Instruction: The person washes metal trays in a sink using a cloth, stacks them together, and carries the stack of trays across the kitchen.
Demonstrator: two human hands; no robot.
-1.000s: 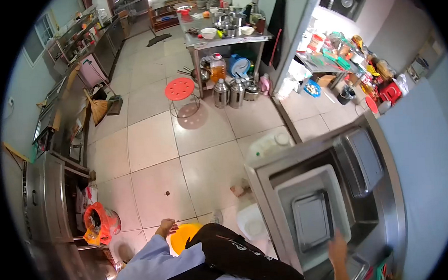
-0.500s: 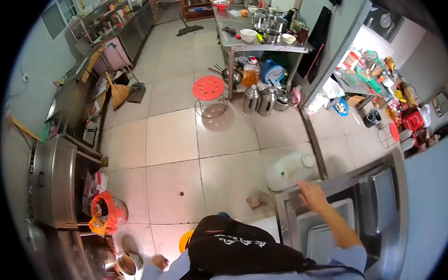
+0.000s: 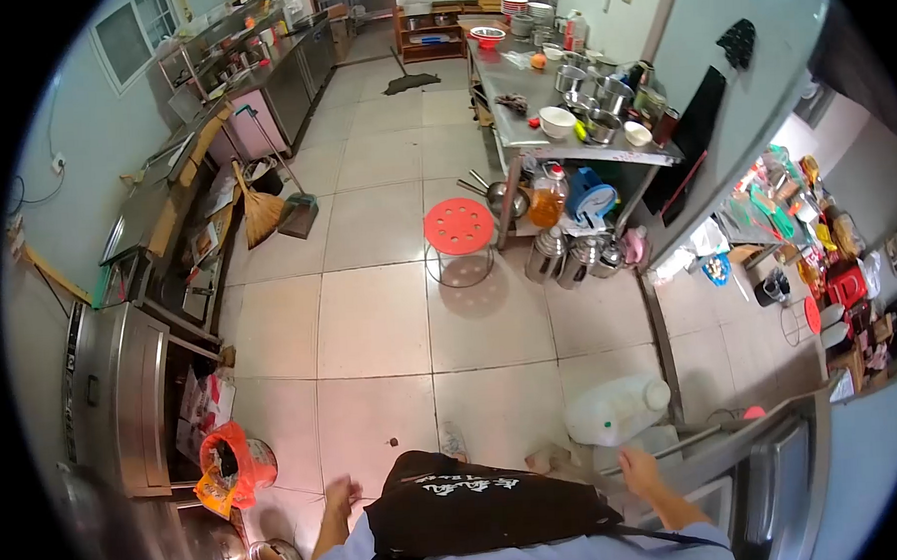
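My left hand (image 3: pixel 343 493) hangs low beside my black apron (image 3: pixel 488 503), its fingers loosely bent and nothing seen in it. My right hand (image 3: pixel 639 470) is on the other side, with loosely bent fingers and no object visible in them. It hovers near the front edge of a stainless-steel unit (image 3: pixel 816 454), which has pale trays inside. Just beyond this hand, a large translucent plastic jug (image 3: pixel 614 410) lies tilted on the tiled floor. I cannot tell whether the hand touches the steel edge.
Ahead stands a red round stool (image 3: pixel 458 227). A steel table (image 3: pixel 522 127) holds bowls and pots, with thermos flasks (image 3: pixel 548 256) below. On the left are a broom (image 3: pixel 262 216), dustpan (image 3: pixel 299 216), steel cabinet (image 3: pixel 123 394) and bin with an orange bag (image 3: pixel 234 459). A doorway opens right.
My view has shifted forward, so the stool and table appear lower and further right. My right hand has drawn back from over the steel unit; my left hand has come further into view.
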